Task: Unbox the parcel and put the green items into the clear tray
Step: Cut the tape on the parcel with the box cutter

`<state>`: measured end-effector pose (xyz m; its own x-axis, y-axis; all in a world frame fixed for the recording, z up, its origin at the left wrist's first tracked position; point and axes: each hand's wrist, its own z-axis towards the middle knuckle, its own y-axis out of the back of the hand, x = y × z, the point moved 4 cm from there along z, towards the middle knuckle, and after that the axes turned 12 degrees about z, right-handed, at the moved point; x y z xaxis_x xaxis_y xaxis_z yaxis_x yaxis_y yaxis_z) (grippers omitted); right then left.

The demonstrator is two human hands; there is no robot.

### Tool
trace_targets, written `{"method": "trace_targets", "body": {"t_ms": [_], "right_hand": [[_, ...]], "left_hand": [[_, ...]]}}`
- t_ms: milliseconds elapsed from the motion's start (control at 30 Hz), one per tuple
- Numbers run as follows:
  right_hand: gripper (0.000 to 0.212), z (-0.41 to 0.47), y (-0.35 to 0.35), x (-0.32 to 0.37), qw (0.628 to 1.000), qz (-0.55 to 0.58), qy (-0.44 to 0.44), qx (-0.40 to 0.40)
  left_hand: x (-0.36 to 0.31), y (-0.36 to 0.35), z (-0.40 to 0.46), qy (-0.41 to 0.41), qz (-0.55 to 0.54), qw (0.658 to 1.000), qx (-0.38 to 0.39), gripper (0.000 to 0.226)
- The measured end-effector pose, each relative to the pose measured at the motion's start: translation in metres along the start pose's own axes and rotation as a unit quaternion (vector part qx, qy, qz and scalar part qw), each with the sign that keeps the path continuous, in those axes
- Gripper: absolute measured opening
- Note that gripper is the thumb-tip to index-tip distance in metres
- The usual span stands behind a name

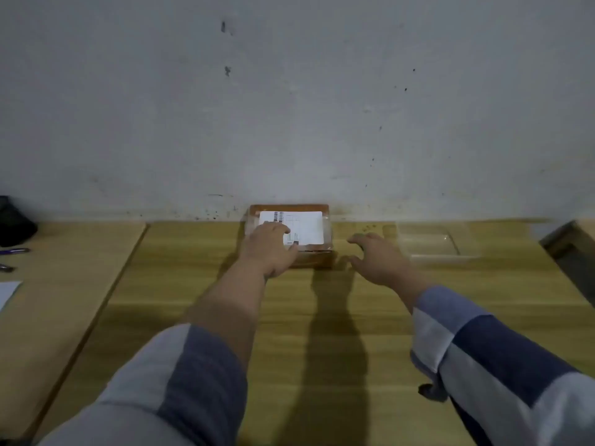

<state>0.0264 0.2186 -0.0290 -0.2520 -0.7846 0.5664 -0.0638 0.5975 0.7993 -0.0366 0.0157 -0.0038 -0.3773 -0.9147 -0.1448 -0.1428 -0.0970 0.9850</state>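
Note:
A brown cardboard parcel [314, 257] with a white shipping label [306, 225] on top stands against the wall at the far side of the wooden table [322, 317]. It is closed, so its contents are hidden. My left hand [269, 246] lies on the parcel's top left corner, fingers over the label and thumb on the near edge. Just right of the parcel, my right hand [378, 257] hovers with fingers spread, holding nothing. The clear tray [431, 241] stands to the right of that hand, and looks empty.
A second table [64, 268] adjoins on the left, carrying a black object [14, 222], pens [14, 251] and a sheet of paper [8, 292]. A dark object [570, 249] stands at the right edge. The white wall runs right behind the parcel.

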Motion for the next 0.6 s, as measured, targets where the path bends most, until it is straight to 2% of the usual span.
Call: {"method": "trace_targets", "body": {"t_ms": [133,233,433,600], "right_hand": [[0.053,0.026,-0.022,-0.023,0.997,-0.013,-0.076,0.009],[0.057,0.043,-0.037,-0.04,0.993,-0.029,-0.114,0.0],[0.052,0.055,-0.047,-0.061,0.978,-0.05,-0.19,-0.073],[0.052,0.061,-0.051,-0.06,0.972,-0.02,-0.189,-0.136]], "left_hand": [[0.019,-0.025,0.032,-0.01,0.043,0.999,0.023,0.053],[0.028,-0.044,0.054,-0.034,0.071,0.997,0.008,0.056],[0.044,-0.077,0.058,-0.059,0.119,0.99,-0.046,0.056],[0.045,-0.078,0.06,-0.057,0.121,0.989,-0.066,0.056]]}}
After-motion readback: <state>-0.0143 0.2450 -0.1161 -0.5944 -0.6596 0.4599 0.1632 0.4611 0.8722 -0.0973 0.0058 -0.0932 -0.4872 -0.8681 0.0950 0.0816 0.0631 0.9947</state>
